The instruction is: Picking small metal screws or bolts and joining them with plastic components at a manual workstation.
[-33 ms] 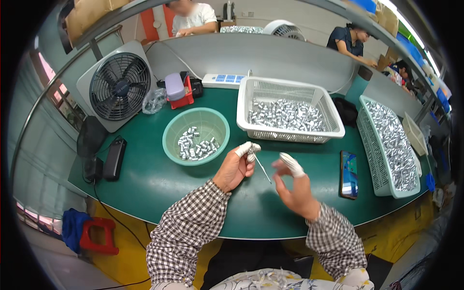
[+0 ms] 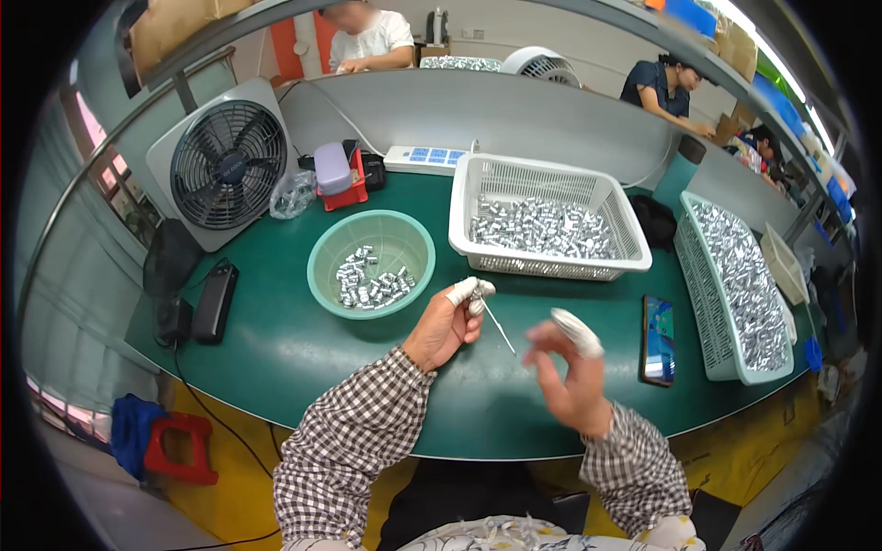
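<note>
Two hands are raised over the dark green worktable [image 2: 303, 358], both wearing white fingertip wraps. The left hand [image 2: 443, 326] has its fingers closed in a pinch on a small silvery metal piece with a thin pale wire or rod [image 2: 499, 328] running out of it. That wire's long axis runs from the left fingertips [image 2: 470, 292] down and to the right, toward the right hand [image 2: 571, 375]. The right hand is blurred; its fingers appear spread and released, gripping nothing that can be made out. The wire's free end lies just short of the right fingers, so the right hand is the nearer one to that end, while the left hand alone has the piece.

Positions below are given relative to the round pale-green plastic bowl [image 2: 323, 253], which holds a small heap of silvery metal parts [image 2: 372, 278].
- Left hand: just right of the bowl and nearer the person.
- White slotted plastic basket [image 2: 478, 188] of similar silver parts: to the bowl's right, farther back.
- Second white basket [image 2: 691, 243], heaped with parts: well to the right.
- Dark smartphone [image 2: 658, 338]: lying flat, right of the bowl, between the right hand and the second basket.
- Grey box fan [image 2: 227, 165]: behind the bowl, to its left.
- Black oblong device [image 2: 214, 302]: left of the bowl.

Other people sit behind the far partition.
</note>
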### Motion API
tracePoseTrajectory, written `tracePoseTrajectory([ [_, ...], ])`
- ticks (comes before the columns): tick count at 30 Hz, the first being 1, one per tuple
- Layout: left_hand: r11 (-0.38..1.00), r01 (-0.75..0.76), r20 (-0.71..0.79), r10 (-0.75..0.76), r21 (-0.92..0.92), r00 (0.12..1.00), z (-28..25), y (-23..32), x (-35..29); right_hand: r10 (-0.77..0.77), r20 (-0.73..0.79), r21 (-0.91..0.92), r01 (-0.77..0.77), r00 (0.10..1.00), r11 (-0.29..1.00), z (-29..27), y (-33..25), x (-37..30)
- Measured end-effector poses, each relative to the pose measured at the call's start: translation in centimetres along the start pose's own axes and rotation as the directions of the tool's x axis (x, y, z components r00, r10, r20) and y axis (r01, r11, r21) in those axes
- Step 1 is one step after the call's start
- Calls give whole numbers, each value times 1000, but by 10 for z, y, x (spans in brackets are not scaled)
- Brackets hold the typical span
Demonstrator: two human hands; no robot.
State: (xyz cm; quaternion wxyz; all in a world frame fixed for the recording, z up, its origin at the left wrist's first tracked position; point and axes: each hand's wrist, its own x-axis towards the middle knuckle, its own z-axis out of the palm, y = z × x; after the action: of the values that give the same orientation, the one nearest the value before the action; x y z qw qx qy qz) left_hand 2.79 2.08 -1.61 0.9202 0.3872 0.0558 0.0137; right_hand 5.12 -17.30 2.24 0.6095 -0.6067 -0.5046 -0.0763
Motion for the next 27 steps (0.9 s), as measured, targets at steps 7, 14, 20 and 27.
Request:
tracePoseTrajectory([
  [7,998,36,-19,-35,47,999,13,1,1,-158,-135,684,207,978,700,-32,-161,-21],
  [14,999,23,-59,-20,50,998,9,2,-1,-204,-503,783,542,840,305,-4,-159,-11],
  [20,998,18,-42,-16,54,999,14,4,1,-305,-710,633,765,635,117,-2,-153,-16],
  [27,998,24,-26,-23,52,999,13,2,0,-377,-703,609,784,603,117,-3,-148,-23],
])
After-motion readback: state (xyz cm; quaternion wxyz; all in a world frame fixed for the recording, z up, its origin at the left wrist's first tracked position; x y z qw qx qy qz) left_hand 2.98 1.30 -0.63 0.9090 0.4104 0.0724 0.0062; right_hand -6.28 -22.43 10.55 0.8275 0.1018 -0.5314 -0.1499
